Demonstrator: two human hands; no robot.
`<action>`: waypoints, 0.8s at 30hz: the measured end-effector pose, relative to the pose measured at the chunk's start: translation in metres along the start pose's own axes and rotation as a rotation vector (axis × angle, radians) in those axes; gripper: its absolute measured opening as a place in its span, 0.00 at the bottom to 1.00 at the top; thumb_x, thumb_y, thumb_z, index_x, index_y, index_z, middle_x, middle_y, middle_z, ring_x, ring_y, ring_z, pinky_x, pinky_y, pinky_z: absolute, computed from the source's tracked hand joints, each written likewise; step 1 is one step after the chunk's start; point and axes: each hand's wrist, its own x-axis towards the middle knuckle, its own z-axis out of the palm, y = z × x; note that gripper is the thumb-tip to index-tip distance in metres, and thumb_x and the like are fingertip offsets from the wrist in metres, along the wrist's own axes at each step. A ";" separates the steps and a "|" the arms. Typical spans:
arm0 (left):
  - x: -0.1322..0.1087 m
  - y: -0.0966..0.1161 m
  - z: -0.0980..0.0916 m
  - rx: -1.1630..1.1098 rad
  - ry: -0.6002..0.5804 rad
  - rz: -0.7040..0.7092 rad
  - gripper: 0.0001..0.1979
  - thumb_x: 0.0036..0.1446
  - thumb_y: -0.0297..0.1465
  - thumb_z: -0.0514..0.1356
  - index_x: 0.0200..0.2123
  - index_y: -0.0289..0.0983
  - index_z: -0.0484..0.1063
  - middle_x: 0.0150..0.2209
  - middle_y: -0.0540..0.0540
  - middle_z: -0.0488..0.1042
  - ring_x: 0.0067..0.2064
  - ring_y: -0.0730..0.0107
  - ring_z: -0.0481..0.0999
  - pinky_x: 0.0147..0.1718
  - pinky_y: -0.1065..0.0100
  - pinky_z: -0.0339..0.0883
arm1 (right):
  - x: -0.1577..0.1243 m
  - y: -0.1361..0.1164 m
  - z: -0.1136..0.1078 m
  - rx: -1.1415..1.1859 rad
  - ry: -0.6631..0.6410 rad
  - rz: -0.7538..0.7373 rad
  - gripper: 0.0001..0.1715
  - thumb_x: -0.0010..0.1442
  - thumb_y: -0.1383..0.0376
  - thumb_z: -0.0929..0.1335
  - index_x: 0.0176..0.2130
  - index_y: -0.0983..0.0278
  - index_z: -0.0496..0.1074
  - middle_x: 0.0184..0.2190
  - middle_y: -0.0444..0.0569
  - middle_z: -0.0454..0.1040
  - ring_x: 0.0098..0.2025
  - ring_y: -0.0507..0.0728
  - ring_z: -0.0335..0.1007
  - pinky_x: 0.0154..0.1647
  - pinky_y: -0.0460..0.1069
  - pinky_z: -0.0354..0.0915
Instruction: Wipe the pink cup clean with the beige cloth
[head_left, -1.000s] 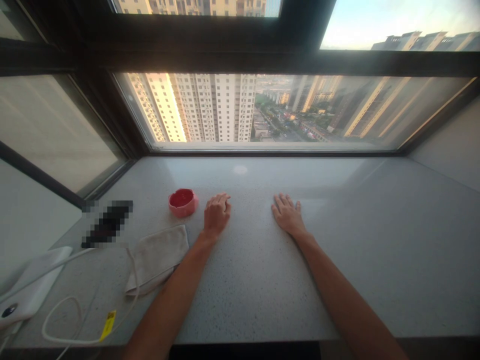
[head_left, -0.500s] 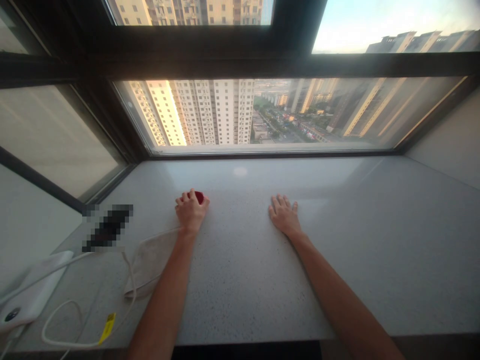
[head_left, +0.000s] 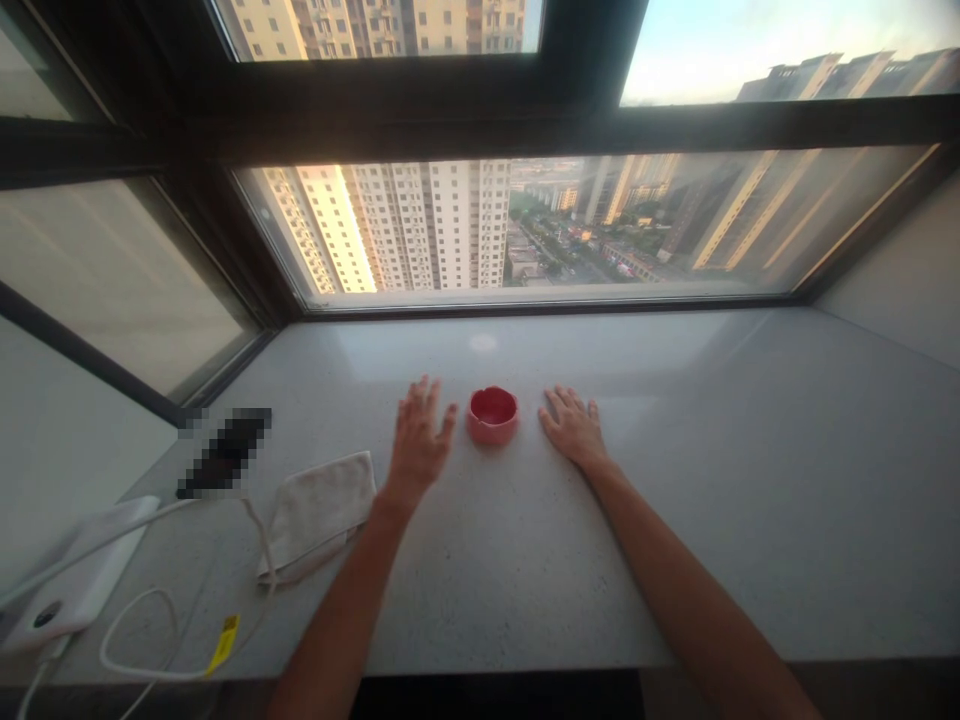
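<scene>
A small round pink dish [head_left: 493, 416] with a red inside stands on the speckled grey stone sill [head_left: 675, 560], between my two hands. My left hand [head_left: 418, 437] is open with its fingers spread, just left of the dish and not touching it. My right hand [head_left: 572, 428] lies flat on the stone, fingers apart, just right of the dish. Neither hand holds anything.
A folded beige cloth [head_left: 319, 515] lies left of my left forearm. Beyond it are a pixelated phone [head_left: 225, 452], a white device [head_left: 75, 572], and a white cable [head_left: 150, 640] with a yellow tag. A dark-framed window bounds the sill's far side.
The dish has moved from left of my left hand to between my hands. My left hand, closed over it earlier, has let go and opened. My right hand has barely moved.
</scene>
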 end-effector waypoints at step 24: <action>-0.068 0.103 0.057 -0.184 0.121 -0.163 0.42 0.77 0.35 0.43 0.79 0.36 0.15 0.82 0.31 0.35 0.83 0.47 0.32 0.78 0.28 0.37 | -0.001 -0.007 0.000 -0.024 -0.016 0.006 0.36 0.78 0.54 0.55 0.77 0.62 0.59 0.81 0.57 0.52 0.82 0.67 0.43 0.80 0.74 0.37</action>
